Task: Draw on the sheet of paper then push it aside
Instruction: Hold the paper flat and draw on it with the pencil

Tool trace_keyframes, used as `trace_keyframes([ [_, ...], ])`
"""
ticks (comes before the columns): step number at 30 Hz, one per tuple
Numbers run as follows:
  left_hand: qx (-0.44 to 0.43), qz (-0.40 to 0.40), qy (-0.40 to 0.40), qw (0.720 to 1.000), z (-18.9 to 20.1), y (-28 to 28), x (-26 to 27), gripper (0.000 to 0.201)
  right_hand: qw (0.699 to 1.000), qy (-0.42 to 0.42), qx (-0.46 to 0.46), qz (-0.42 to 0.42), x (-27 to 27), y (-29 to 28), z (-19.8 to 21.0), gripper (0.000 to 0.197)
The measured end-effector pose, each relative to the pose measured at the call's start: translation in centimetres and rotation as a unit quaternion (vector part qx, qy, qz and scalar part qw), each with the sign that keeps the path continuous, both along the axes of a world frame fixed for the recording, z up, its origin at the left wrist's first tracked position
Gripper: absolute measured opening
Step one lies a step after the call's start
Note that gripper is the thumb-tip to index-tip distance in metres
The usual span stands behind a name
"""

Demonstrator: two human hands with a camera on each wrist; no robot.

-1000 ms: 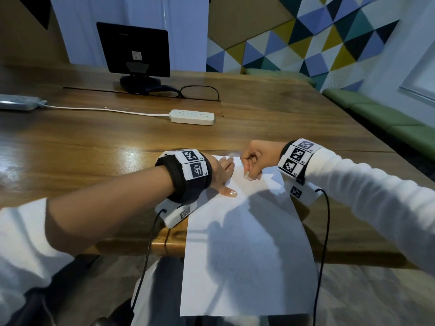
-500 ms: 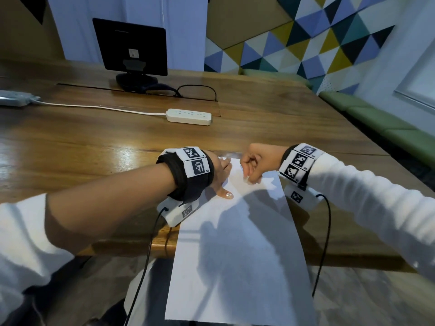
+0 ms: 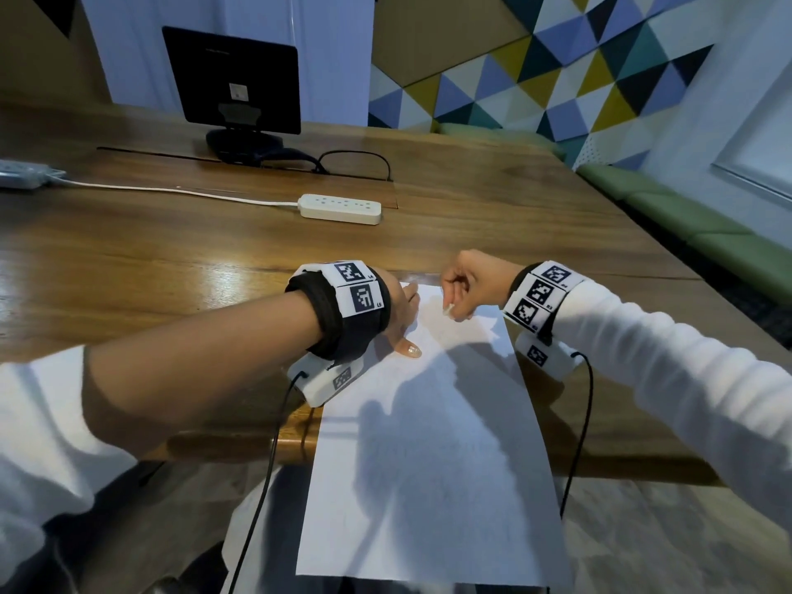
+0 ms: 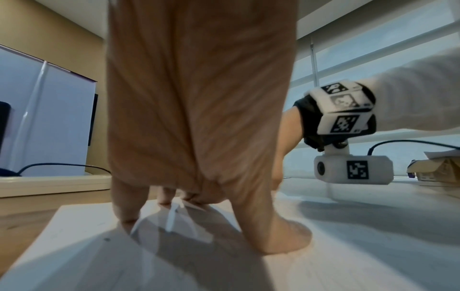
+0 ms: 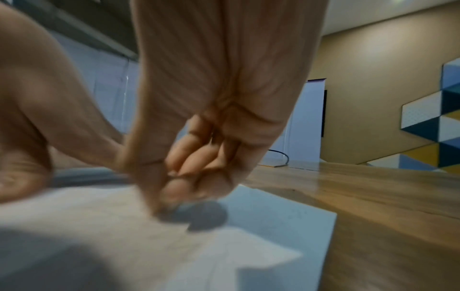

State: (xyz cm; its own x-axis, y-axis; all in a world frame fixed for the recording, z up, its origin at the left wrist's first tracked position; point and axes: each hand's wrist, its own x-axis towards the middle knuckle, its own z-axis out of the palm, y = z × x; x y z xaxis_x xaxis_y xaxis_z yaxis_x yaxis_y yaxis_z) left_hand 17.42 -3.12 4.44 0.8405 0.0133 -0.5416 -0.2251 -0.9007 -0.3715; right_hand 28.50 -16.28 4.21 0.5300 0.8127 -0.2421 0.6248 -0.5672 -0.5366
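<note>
The tabletop [image 3: 171, 259] is wide brown wood, glossy under the light. At its far side a dark monitor [image 3: 231, 79] stands with its back to the camera, and nearer lies a white power strip [image 3: 340, 209] with its cord running off to the left.

The sheet [image 3: 428, 443] is white and lies at the near edge of the tabletop, its upper part on the wood and its lower part hanging out past the edge (faint marks show near the top, too pale to read).

The left hand [image 3: 400, 312] rests on the sheet's upper left corner, fingers straight and spread, the thumb flat on the paper; its grip is loose and holds nothing.

The right hand [image 3: 469, 282] is above the sheet's top edge, fingers curled in, pinching a thin pale pen [image 4: 173, 216] whose tip meets the paper. In the right wrist view the curled fingers [image 5: 189, 157] are blurred and the pen cannot be made out.
</note>
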Motion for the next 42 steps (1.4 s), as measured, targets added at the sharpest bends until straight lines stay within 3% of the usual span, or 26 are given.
trace_keyframes([
  [3,-0.009,0.004,0.003,1.0,0.2,0.1,-0.3,0.094,0.998,0.044,-0.034,0.022,0.0,-0.2,0.3,0.012],
  [7,-0.022,-0.018,-0.001,1.0,0.6,0.0,-0.9,0.088,1.0,-0.001,0.004,-0.01,0.3,0.1,0.2,0.016],
  [11,-0.006,-0.044,-0.007,0.999,0.7,-0.3,-1.2,0.08,0.997,0.062,-0.034,0.022,0.1,-0.4,0.4,0.013],
  [15,-0.022,-0.036,-0.009,0.999,0.5,-0.2,-0.9,0.086,1.0,0.022,0.003,-0.007,0.5,-0.6,0.4,0.011],
  [19,-0.044,-0.019,0.003,0.999,0.4,0.1,-0.4,0.09,0.997,0.06,-0.036,0.022,0.1,-0.6,0.5,0.011],
  [23,-0.078,-0.012,-0.001,0.997,-0.3,0.5,-0.2,0.093,0.999,-0.011,0.014,-0.035,0.8,-0.2,0.2,0.01],
  [27,-0.071,-0.012,-0.006,0.997,-0.5,0.6,0.0,0.093,0.999,0.044,-0.031,0.003,0.8,0.0,0.5,0.01],
  [31,-0.069,-0.02,-0.002,0.997,-0.3,0.5,0.0,0.092,0.999,-0.012,0.001,-0.039,1.3,0.7,0.1,0.011],
  [35,-0.043,-0.021,0.006,0.999,0.0,0.5,0.1,0.092,0.999,0.037,-0.032,0.005,0.7,0.8,0.4,0.011],
  [39,-0.054,-0.02,0.01,0.998,0.1,0.3,0.0,0.092,1.0,-0.002,0.002,-0.028,0.7,1.1,0.4,0.011],
  [42,-0.056,-0.013,0.014,0.998,0.0,0.5,0.0,0.093,0.998,0.045,-0.036,0.022,0.0,0.8,0.5,0.012],
])
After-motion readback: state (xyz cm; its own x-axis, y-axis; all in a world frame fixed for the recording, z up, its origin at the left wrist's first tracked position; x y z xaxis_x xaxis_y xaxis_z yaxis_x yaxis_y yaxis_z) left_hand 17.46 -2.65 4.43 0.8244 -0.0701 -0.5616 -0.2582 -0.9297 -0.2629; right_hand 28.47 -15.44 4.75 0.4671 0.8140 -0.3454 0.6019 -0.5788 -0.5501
